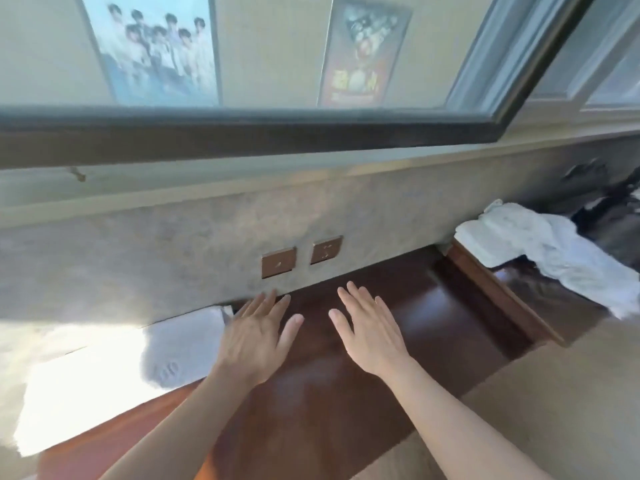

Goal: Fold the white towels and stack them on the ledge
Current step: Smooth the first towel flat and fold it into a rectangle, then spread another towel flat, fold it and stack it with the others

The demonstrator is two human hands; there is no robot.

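Both hands flat, fingers extended, over the dark wooden ledge (433,306), holding nothing. Left hand (254,336) beside folded white towel (180,344), at its right edge. Right hand (369,332) near it; crumpled white towels (526,244) well right.

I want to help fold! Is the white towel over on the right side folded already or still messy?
Still messy. The white towel lies rumpled, one end trailing off its raised spot down toward the wooden ledge.
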